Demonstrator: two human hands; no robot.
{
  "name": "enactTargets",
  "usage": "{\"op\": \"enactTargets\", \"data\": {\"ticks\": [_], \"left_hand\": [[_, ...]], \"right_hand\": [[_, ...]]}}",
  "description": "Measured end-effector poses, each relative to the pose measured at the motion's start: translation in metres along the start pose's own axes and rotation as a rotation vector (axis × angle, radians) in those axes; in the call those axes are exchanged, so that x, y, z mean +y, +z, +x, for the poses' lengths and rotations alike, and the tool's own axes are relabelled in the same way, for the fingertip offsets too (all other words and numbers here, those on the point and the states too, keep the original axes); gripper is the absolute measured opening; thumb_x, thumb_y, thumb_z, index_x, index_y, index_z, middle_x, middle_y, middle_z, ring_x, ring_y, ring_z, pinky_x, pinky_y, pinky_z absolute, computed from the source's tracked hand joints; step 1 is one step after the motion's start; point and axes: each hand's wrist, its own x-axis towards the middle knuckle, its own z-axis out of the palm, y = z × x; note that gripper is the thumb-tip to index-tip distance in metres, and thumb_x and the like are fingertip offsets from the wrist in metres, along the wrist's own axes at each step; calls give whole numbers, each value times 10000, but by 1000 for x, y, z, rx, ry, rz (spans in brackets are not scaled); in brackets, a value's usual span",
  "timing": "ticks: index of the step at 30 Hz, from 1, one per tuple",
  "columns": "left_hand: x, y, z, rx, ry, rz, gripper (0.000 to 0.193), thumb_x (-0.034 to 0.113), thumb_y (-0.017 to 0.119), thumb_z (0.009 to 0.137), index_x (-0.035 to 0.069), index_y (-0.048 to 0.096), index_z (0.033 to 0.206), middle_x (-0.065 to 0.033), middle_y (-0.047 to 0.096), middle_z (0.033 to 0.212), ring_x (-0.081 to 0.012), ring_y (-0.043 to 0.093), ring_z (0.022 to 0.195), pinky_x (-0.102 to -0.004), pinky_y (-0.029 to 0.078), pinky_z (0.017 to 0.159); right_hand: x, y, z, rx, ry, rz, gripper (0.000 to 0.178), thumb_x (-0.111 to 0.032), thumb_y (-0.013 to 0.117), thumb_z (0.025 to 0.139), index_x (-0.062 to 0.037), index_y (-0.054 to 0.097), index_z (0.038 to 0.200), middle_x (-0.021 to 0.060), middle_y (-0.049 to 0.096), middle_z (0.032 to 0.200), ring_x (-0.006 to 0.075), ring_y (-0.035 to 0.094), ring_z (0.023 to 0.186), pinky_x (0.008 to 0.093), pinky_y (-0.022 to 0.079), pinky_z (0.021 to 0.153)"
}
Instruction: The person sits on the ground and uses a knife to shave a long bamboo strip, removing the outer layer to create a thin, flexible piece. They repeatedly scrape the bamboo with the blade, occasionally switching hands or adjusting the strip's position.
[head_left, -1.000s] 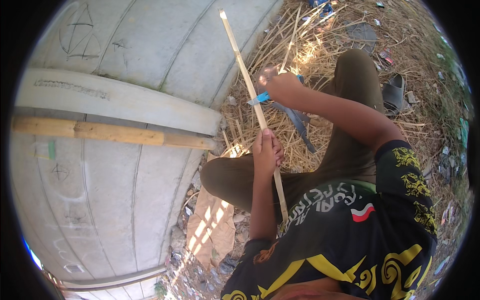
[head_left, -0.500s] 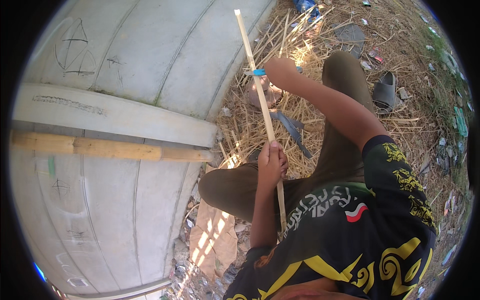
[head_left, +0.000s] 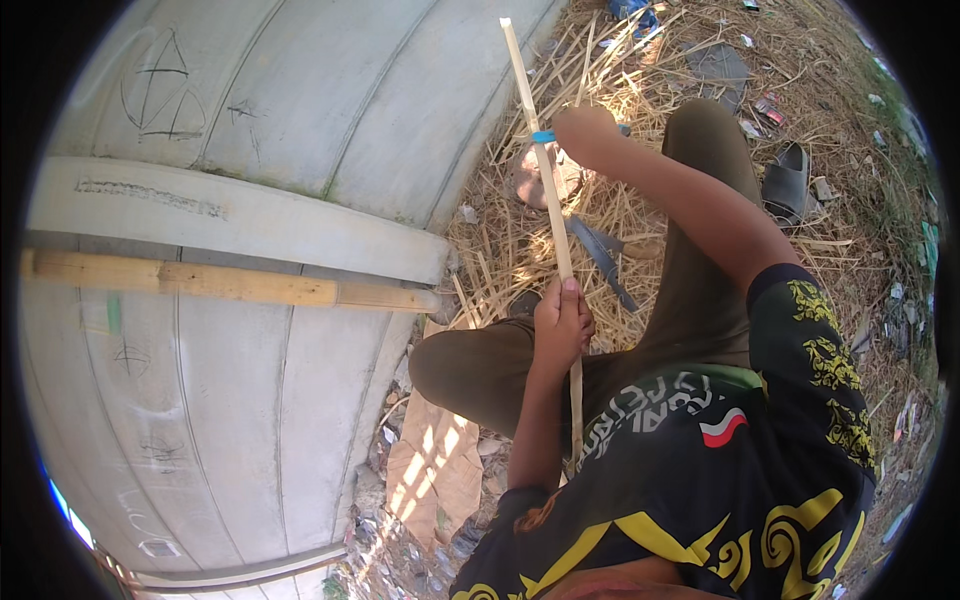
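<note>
Quickly: pale strip (head_left: pixel 556 215) runs lengthwise up the middle, lower end at the dark printed shirt (head_left: pixel 690 505), far end in front of the wall (head_left: pixel 270 80). Left hand (head_left: pixel 563 322) on strip's lower half, fingers curled snugly round it, thumb laid along it. Right hand (head_left: pixel 588 137) just right of strip's upper part, clenched in a fist around a blue knife (head_left: pixel 544 136); knife lies across strip, cutting edge too small to make out. Dark grey strap-like piece (head_left: pixel 600 255) right of strip, on straw (head_left: pixel 625 90). Grey sandal (head_left: pixel 788 185) well right of strip, past bent knee (head_left: pixel 708 130). Bamboo pole (head_left: pixel 240 284) left of strip, alongside wall. Creased brown sheet (head_left: pixel 435 460) low and left of strip, sunlit patches on it.
</note>
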Motion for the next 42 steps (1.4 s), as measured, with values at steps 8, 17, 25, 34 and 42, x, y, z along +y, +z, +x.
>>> {"op": "enactTargets", "data": {"ticks": [8, 17, 25, 34, 42], "left_hand": [[-14, -6, 10, 130, 169, 393, 320, 327, 418, 1105, 70, 475, 924, 1, 442, 587, -90, 419, 427, -287, 357, 395], [-19, -7, 14, 229, 331, 858, 348, 330, 433, 1100, 43, 508, 919, -26, 501, 603, -92, 493, 480, -310, 400, 453], [9, -6, 10, 0, 100, 45, 320, 341, 411, 1110, 76, 484, 948, 29, 365, 593, -62, 373, 449, -236, 334, 380], [12, -21, 16, -59, 82, -50, 485, 490, 345, 1098, 41, 524, 1134, -39, 504, 707, -151, 540, 627, -305, 483, 576], [17, -42, 4, -211, 26, -28, 826, 702, 335, 1011, 22, 333, 1481, -232, 628, 1261, -314, 629, 1173, -421, 542, 889]], "right_hand": [[-6, -2, -6, 6, -90, -138, 63, -139, 701, 832, -94, 746, 826, 69, 734, 802, 256, 751, 803, 373, 591, 625], [17, 15, 11, 6, 50, -88, 94, -140, 695, 846, -67, 748, 824, 82, 724, 766, 249, 744, 773, 366, 578, 614], [-19, 24, 0, -336, 505, 1533, 348, -322, 644, 938, 20, 643, 870, 1, 459, 541, 107, 375, 405, 311, 273, 377], [-29, -4, -19, -379, 247, 1720, 279, -230, 783, 905, 5, 642, 957, -35, 432, 549, 62, 343, 421, 252, 243, 401], [12, -28, 8, 54, 399, 1715, 228, -122, 778, 898, 7, 622, 1001, -40, 443, 572, 63, 362, 450, 255, 263, 416]]}}
